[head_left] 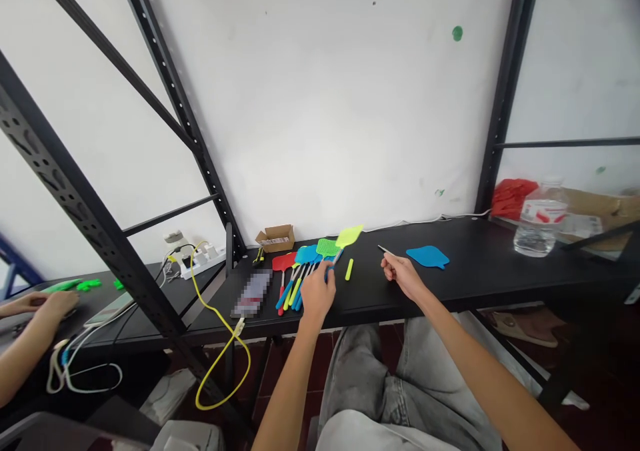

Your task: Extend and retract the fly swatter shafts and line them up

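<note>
My left hand grips the blue handle of a fly swatter whose yellow-green head lies on the black table. Just left of it lies a row of several finished swatters with red, blue and green heads. My right hand pinches a thin metal rod that points up and left. A loose blue swatter head rests to the right of that hand. A short yellow-green handle piece lies between my two hands.
A small open cardboard box stands near the wall. A clear plastic water bottle, a red bag and cardboard sit at the right. A power strip and yellow cable lie left. Another person's hand rests on the neighbouring table.
</note>
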Demonstrator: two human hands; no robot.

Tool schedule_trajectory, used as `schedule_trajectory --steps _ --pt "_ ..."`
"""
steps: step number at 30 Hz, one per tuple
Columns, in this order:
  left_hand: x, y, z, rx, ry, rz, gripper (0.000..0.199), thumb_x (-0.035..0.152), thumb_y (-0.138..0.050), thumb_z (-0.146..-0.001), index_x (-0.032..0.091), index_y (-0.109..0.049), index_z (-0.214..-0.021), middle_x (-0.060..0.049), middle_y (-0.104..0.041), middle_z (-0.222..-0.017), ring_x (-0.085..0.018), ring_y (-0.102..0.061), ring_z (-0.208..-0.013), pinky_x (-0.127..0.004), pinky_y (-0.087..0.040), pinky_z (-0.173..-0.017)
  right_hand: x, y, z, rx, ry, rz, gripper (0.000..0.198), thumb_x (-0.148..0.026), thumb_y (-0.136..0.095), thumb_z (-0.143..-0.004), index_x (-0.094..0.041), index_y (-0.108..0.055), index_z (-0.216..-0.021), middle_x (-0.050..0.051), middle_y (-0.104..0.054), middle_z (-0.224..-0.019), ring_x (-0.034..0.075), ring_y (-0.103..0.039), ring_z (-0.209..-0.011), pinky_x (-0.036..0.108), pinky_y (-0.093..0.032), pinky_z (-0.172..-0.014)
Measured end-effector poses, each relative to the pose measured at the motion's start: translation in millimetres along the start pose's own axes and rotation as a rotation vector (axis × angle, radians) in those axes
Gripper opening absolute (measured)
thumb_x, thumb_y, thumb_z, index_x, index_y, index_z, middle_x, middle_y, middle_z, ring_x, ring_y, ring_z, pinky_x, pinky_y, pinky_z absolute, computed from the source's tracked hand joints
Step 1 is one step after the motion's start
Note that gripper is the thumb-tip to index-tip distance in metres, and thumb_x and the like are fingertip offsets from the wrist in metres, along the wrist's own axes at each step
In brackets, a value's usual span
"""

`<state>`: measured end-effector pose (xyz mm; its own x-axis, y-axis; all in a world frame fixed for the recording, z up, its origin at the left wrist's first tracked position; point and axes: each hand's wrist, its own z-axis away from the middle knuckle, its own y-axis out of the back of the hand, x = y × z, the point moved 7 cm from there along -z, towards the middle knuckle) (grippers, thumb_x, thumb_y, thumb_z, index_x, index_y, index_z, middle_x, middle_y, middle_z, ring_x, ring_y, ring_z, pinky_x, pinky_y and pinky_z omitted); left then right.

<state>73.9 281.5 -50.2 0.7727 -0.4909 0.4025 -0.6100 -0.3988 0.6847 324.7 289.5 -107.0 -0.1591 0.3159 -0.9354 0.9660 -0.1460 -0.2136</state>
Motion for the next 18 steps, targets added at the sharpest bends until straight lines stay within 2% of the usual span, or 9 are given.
schedule_trajectory --steps 5,8,11,14,18 --pt "-30 21 -9 0.015 0.052 -0.355 0.032 0.019 -0.042 -0.092 0.019 -0.063 -0.116 -0.012 -0.069 -0.094 -0.029 -0.061 -0.092 -0.036 -0.035 -0.077 4 2 -2 0.011 -0.005 -0.011 0.046 -0.062 -0.066 -0.077 -0.018 -0.061 -0.067 -0.001 -0.048 -0.049 0.012 -0.041 -0.046 0.027 -0.029 -0.046" --pt "-48 15 -5 -0.042 0.069 -0.476 0.03 0.019 -0.046 -0.089 0.019 -0.067 -0.11 -0.013 -0.067 -0.103 -0.032 -0.057 -0.103 -0.038 -0.036 -0.081 5 3 -3 0.017 -0.004 -0.016 0.044 -0.06 -0.065 -0.078 -0.018 -0.061 -0.067 -0.001 -0.048 -0.049 0.011 -0.041 -0.046 0.026 -0.028 -0.046" --pt "-57 9 1 -0.067 0.09 -0.528 0.026 0.024 -0.046 -0.09 0.019 -0.07 -0.1 -0.014 -0.064 -0.105 -0.033 -0.054 -0.106 -0.04 -0.037 -0.082 5 3 -4 0.009 0.011 -0.018 0.043 -0.059 -0.064 -0.079 -0.018 -0.061 -0.067 -0.001 -0.048 -0.049 0.011 -0.041 -0.046 0.026 -0.028 -0.046" --pt "-52 10 0 -0.056 0.096 -0.528 0.027 0.028 -0.049 -0.09 0.02 -0.069 -0.105 -0.015 -0.062 -0.109 -0.033 -0.053 -0.107 -0.042 -0.038 -0.085 4 2 -4 0.0 0.025 -0.019 0.043 -0.059 -0.064 -0.079 -0.017 -0.061 -0.067 -0.001 -0.048 -0.049 0.011 -0.041 -0.046 0.026 -0.029 -0.047" --pt "-22 4 -11 -0.08 0.038 -0.467 0.036 0.035 -0.05 -0.09 0.022 -0.064 -0.121 -0.014 -0.059 -0.124 -0.032 -0.053 -0.112 -0.044 -0.039 -0.093 4 3 -4 0.004 0.023 -0.005 0.044 -0.059 -0.063 -0.08 -0.018 -0.061 -0.067 -0.002 -0.047 -0.049 0.011 -0.04 -0.047 0.026 -0.029 -0.048"
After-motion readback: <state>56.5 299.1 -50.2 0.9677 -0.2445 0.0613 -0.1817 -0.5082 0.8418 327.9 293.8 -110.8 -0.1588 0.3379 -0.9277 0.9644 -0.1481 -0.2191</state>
